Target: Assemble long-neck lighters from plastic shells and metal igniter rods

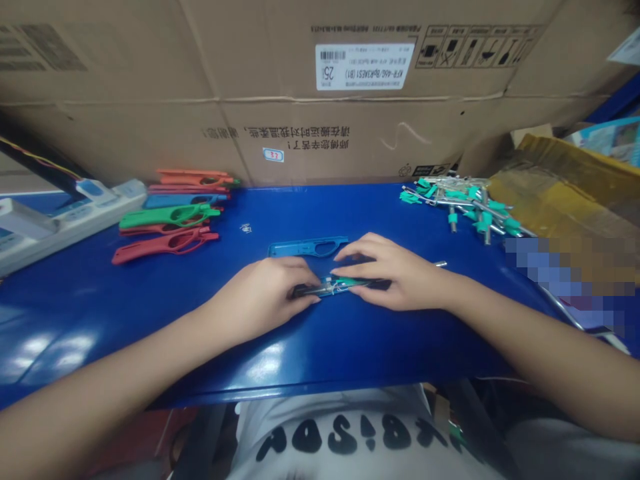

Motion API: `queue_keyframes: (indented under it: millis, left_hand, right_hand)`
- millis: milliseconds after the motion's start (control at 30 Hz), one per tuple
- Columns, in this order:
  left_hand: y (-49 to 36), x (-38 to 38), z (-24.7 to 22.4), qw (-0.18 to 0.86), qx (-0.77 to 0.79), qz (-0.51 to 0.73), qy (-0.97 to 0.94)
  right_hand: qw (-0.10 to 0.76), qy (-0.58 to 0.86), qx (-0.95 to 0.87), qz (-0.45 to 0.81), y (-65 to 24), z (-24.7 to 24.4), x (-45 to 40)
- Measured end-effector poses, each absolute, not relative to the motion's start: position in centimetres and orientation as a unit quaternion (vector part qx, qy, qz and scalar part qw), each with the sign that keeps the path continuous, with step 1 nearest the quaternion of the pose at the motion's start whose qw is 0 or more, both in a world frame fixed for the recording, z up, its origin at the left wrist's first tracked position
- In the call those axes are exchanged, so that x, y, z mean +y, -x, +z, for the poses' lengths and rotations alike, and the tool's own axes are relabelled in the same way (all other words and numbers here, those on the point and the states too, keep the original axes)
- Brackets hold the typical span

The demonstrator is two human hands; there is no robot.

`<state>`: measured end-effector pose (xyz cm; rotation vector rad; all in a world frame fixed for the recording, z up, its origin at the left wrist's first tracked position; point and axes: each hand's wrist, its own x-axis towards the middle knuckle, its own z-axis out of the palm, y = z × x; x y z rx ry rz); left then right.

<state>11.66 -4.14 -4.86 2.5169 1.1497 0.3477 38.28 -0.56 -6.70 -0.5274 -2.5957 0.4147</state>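
Both hands meet over the middle of the blue table (310,353). My left hand (275,287) wraps its fingers round the left end of a lighter assembly (330,287) with a dark body, thin wires and a green part. At its right side, my right hand (395,273) grips the same assembly with curved fingers and thumb. A thin metal tube (441,264) sticks out beyond the right hand. Just behind the hands lies a blue plastic shell half (305,248) with an oval opening, touched by neither hand as far as I can tell.
Red, green, blue and orange shells (167,217) are stacked at the left, beside a white power strip (75,220). Metal tubes with green parts (475,207) pile up at the back right, near yellow wrapping (565,193). A cardboard wall (250,73) stands behind the table.
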Motion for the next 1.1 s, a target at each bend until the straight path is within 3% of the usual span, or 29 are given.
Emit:
queue_keyframes:
  millis: [133,567,833,1100]
  left_hand:
    - [-11.7,-4.3,-4.9,0.176,0.415,0.119,-0.884]
    - [-12.1,-4.6,-4.7,0.164,0.440,0.108,-0.876]
    - [-12.0,-4.6,-4.8,0.170,0.427,0.124,-0.879]
    - [-11.9,-4.4,-4.8,0.188,0.413,0.139,-0.880]
  right_hand:
    - [0.144,0.161,-0.971,0.103,-38.5,-6.7,-0.6]
    - [0.032,0.202,-0.965,0.163,-39.2,-5.7,-1.4]
    - [0.044,0.206,-0.961,0.180,-39.4,-5.7,-1.5]
    - [0.168,0.227,-0.948,0.145,-38.9,-6.0,-0.5]
